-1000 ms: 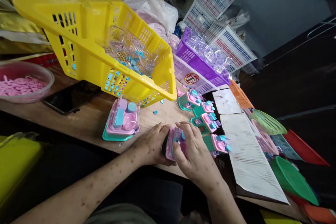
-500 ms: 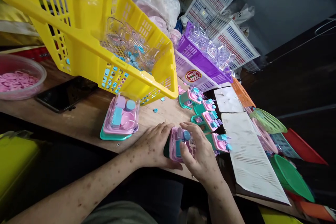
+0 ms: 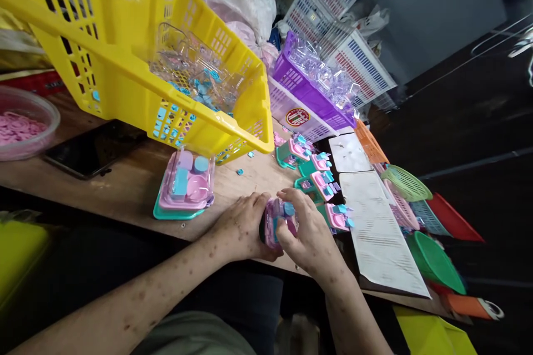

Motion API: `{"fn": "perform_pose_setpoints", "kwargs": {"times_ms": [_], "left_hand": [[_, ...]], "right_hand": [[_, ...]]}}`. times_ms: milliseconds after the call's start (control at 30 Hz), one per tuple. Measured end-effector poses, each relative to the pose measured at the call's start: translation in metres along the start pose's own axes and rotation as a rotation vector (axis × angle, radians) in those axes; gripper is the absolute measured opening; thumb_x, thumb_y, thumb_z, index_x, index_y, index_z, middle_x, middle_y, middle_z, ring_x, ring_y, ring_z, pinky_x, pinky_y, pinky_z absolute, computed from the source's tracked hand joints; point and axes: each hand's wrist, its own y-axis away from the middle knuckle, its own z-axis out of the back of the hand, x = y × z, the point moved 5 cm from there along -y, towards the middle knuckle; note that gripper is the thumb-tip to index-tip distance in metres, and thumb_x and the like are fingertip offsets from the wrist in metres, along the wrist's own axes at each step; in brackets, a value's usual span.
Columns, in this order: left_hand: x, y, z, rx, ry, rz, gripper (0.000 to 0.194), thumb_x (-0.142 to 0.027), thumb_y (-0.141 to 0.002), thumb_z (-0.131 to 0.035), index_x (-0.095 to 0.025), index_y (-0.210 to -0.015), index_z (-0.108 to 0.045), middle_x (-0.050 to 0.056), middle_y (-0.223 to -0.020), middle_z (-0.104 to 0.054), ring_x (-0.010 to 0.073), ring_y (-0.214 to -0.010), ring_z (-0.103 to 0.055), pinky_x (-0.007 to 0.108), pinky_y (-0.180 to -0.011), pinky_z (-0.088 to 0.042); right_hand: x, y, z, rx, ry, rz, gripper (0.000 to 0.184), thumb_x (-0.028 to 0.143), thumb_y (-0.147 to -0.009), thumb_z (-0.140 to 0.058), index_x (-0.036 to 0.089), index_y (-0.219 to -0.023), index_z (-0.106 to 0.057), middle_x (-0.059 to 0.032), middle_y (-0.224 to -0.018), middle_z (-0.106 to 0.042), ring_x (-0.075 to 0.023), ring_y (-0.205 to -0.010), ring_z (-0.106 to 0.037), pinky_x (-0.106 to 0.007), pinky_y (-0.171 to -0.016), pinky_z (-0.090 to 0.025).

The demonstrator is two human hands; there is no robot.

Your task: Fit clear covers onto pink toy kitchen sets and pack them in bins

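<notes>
A small pink plastic toy case [image 3: 272, 224] with blue and purple pieces under a clear cover is between my hands at the front edge of the wooden table. My left hand [image 3: 242, 226] grips its left side, the fingers partly hidden. Over its top and right side curls my right hand [image 3: 308, 236], thumb and fingertips pressed on the clear cover. Left of them, a similar covered toy case [image 3: 186, 187] with a teal base rests on the table. Several uncovered pink and teal toy cases [image 3: 322, 184] stand in a row to the right.
A yellow basket [image 3: 125, 75] holding clear covers and blue pieces stands behind. Beyond the row is a purple basket [image 3: 310, 86] of clear covers. A phone [image 3: 89, 147] and a tub [image 3: 50, 122] of pink parts lie left. Colored baskets [image 3: 435, 260] line the right.
The view has shifted slightly, moving the surroundings left. My right thumb and fingers have drawn in closer over the toy case's cover; my left hand keeps its hold.
</notes>
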Motion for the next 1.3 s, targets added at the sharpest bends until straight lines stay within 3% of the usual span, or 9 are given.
{"fn": "perform_pose_setpoints", "kwargs": {"times_ms": [200,333,467,600,700,833,1000,1300], "left_hand": [[0.0,-0.002,0.004,0.009,-0.006,0.033,0.091,-0.044,-0.057,-0.1,-0.027,-0.133,-0.055,0.013,-0.132,-0.069,0.0445,-0.123,-0.072,0.063,-0.111,-0.059],[0.004,-0.006,0.004,0.053,-0.006,0.029,0.089,-0.048,-0.057,-0.101,-0.025,-0.129,-0.055,0.013,-0.128,-0.069,0.044,-0.122,-0.073,0.061,-0.108,-0.061],[0.004,-0.005,0.001,0.06,0.038,-0.041,0.091,-0.049,-0.064,-0.098,-0.025,-0.138,-0.051,0.015,-0.139,-0.069,0.044,-0.134,-0.068,0.07,-0.125,-0.046],[0.003,-0.001,-0.004,0.022,0.045,-0.015,0.098,-0.046,-0.065,-0.099,-0.028,-0.144,-0.045,0.012,-0.145,-0.066,0.0437,-0.147,-0.061,0.076,-0.136,-0.026],[0.003,0.0,-0.009,0.032,0.004,0.024,0.103,-0.047,-0.061,-0.103,-0.028,-0.144,-0.045,0.014,-0.15,-0.064,0.0466,-0.152,-0.055,0.079,-0.135,-0.023],[0.008,0.0,-0.012,0.023,-0.027,0.002,0.111,-0.051,-0.058,-0.107,-0.029,-0.145,-0.042,0.013,-0.152,-0.062,0.0447,-0.151,-0.055,0.078,-0.132,-0.025],[0.013,0.0,-0.01,0.0,-0.024,-0.045,0.122,-0.064,-0.054,-0.109,-0.03,-0.147,-0.038,0.013,-0.153,-0.062,0.0433,-0.148,-0.057,0.073,-0.129,-0.029],[0.011,0.0,-0.007,-0.022,0.003,-0.068,0.12,-0.066,-0.053,-0.109,-0.029,-0.145,-0.042,0.01,-0.148,-0.064,0.0402,-0.143,-0.06,0.068,-0.126,-0.034]], "right_hand": [[0.003,-0.007,0.002,0.069,0.023,-0.004,0.031,0.021,-0.089,-0.058,0.026,-0.12,-0.056,-0.0134,-0.127,-0.072,-0.0351,-0.121,-0.072,-0.052,-0.099,-0.064],[-0.002,0.004,0.003,0.076,-0.028,-0.019,0.043,0.029,-0.099,-0.062,0.024,-0.141,-0.053,-0.0141,-0.141,-0.07,-0.0344,-0.133,-0.069,-0.057,-0.111,-0.062],[-0.006,0.015,0.001,0.042,-0.024,0.009,0.063,0.046,-0.103,-0.074,0.024,-0.157,-0.049,-0.0171,-0.157,-0.061,-0.0374,-0.15,-0.058,-0.06,-0.12,-0.057],[-0.013,0.017,0.01,-0.113,-0.048,0.014,0.051,0.045,-0.107,-0.068,0.024,-0.153,-0.057,-0.0161,-0.145,-0.07,-0.035,-0.138,-0.068,-0.056,-0.115,-0.061],[-0.014,0.012,0.024,-0.201,-0.062,0.023,0.04,0.041,-0.111,-0.063,0.023,-0.147,-0.062,-0.0157,-0.142,-0.072,-0.0331,-0.136,-0.07,-0.053,-0.115,-0.061],[-0.011,-0.002,0.03,-0.034,-0.069,0.041,0.036,0.04,-0.11,-0.063,0.023,-0.141,-0.066,-0.0133,-0.139,-0.075,-0.0318,-0.133,-0.073,-0.049,-0.11,-0.063],[-0.003,-0.015,0.024,0.119,-0.015,0.054,0.036,0.033,-0.104,-0.063,0.023,-0.138,-0.067,-0.012,-0.139,-0.075,-0.033,-0.136,-0.071,-0.052,-0.116,-0.06],[-0.002,-0.016,0.015,0.145,0.036,0.007,0.036,0.031,-0.102,-0.062,0.022,-0.137,-0.066,-0.0122,-0.139,-0.073,-0.0331,-0.132,-0.071,-0.052,-0.114,-0.061]]}}
